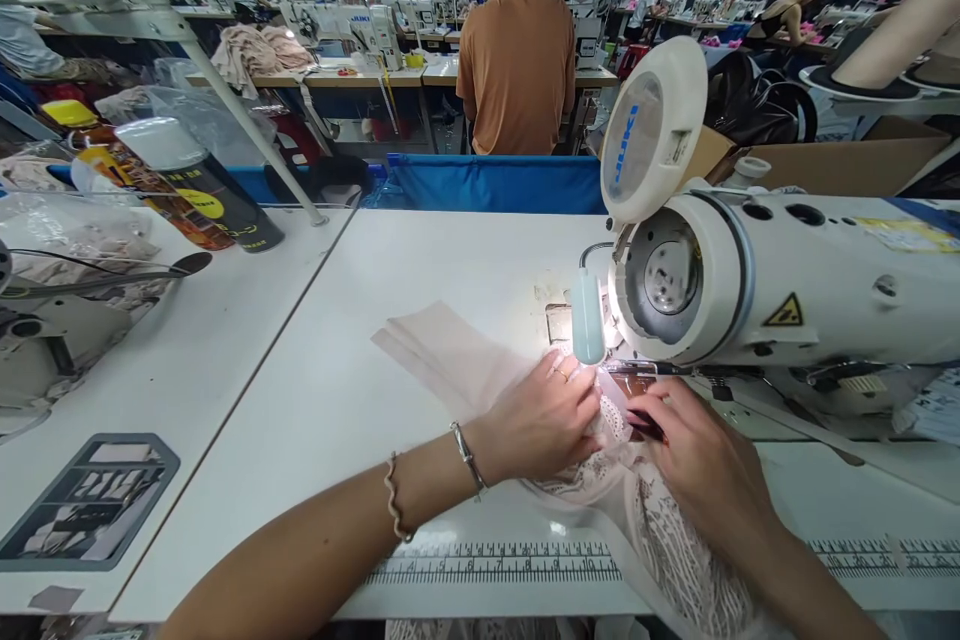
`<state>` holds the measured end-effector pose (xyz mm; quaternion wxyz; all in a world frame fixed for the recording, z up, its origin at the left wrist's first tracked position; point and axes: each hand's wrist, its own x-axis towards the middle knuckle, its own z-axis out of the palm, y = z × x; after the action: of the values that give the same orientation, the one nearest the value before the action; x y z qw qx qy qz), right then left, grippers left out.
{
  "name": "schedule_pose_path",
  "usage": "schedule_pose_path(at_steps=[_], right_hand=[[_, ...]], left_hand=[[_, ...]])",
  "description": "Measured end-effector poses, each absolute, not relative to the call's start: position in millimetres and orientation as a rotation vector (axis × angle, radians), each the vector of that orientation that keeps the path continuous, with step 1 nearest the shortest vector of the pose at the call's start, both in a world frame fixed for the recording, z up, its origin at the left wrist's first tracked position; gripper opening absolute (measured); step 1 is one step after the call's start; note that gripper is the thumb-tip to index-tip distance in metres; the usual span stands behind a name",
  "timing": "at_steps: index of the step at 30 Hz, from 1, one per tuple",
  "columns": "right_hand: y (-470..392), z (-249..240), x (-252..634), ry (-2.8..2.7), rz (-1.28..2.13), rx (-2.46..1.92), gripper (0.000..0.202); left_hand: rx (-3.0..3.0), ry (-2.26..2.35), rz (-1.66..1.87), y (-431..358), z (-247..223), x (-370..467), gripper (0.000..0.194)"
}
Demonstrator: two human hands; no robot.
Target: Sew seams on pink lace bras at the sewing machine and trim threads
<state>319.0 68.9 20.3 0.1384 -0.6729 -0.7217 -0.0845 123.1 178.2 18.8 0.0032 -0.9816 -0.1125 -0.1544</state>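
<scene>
On the white tabletop (262,440), by the sewing machine (795,270) at right, our lace (664,530) looks light and soft, best gripped by its edge; our left hand (544,415) presses it, fingers together; our right hand (709,465) pinches a dark tool (646,425), perhaps tweezers.

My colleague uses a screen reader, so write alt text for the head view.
The left hand rests on pale lace at a sewing machine; the right hand holds a dark object nearby. Beyond the table, a person in brown faces away.
</scene>
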Motion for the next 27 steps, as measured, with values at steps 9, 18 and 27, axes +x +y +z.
schedule_pose_path(at_steps=[9, 18, 27], right_hand=[[29.3, -3.8, 320.5, -2.118, -0.366, -1.671, 0.034], [73.3, 21.1, 349.7, -2.323, 0.122, -1.949, 0.074], [91.7, 22.6, 342.4, -2.423, 0.077, -2.107, 0.082]], left_hand=[[-3.128, -0.147, -0.523, 169.7, 15.5, 121.5, 0.03], [-3.214, -0.119, -0.561, 177.0, 19.0, 123.9, 0.029], [-3.184, -0.158, -0.495, 177.7, 22.5, 122.7, 0.041]])
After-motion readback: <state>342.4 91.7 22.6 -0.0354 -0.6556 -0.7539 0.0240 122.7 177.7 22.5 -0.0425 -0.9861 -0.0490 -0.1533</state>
